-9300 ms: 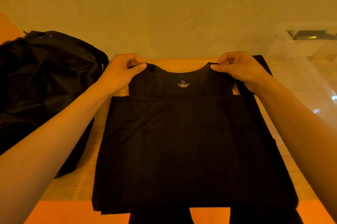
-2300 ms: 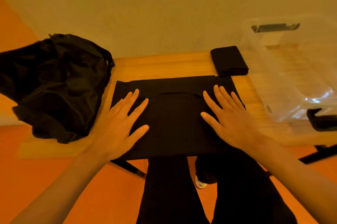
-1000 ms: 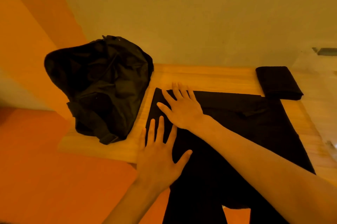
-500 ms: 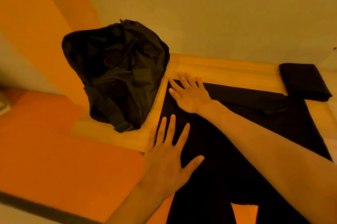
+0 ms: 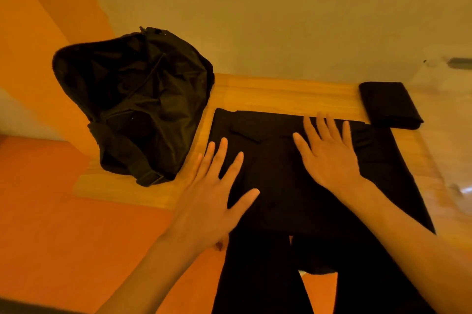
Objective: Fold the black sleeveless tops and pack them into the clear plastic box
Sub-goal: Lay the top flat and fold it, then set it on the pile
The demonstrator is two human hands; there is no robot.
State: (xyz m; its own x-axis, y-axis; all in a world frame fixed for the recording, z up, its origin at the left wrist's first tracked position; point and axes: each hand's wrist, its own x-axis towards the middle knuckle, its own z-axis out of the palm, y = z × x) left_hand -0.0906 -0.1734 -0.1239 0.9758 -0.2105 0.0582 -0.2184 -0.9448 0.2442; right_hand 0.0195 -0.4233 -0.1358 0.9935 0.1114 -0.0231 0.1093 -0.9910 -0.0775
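Left grip (image 5: 212,201) and right grip (image 5: 329,158), flat with fingers spread, pressed the black top (image 5: 275,186) mid-frame. Top seemed to overhang the table (image 5: 281,94); releasing could undo the fold.

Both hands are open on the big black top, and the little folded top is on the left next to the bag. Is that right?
Not quite. The left hand and right hand are open on the big top, but the folded top lies at the far right of the table, away from the bag, which is on the left. The head view shows it.
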